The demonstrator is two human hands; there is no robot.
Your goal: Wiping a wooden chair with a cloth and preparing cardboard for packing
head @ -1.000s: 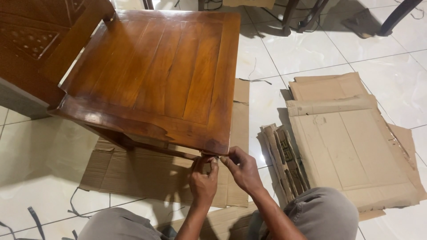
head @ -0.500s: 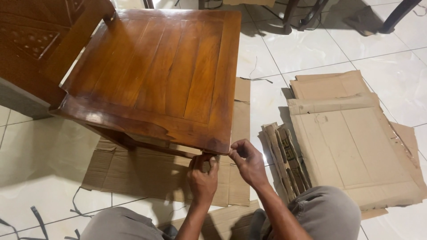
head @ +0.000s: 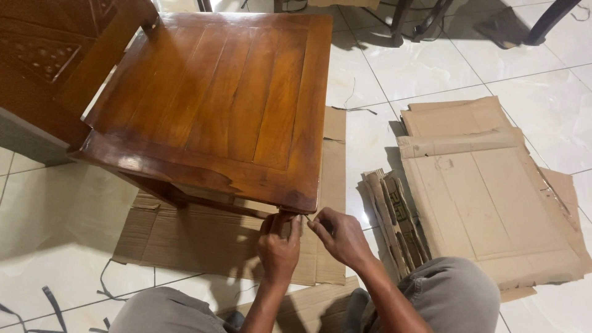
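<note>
Both my hands are tucked under the near corner of the wooden chair [head: 209, 105]: left hand [head: 279, 246] wrapped around its front leg, right hand [head: 339, 237] pinching something tiny beside it, can't tell what. The chair looks heavy, stiff, glossy-slick; that leg seems the best hold.

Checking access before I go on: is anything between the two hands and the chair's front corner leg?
Nothing visible is in the way. The left hand is already wrapped around the chair leg just under the seat, and the right hand pinches at the same corner. The flat cardboard lies below on the floor.
</note>
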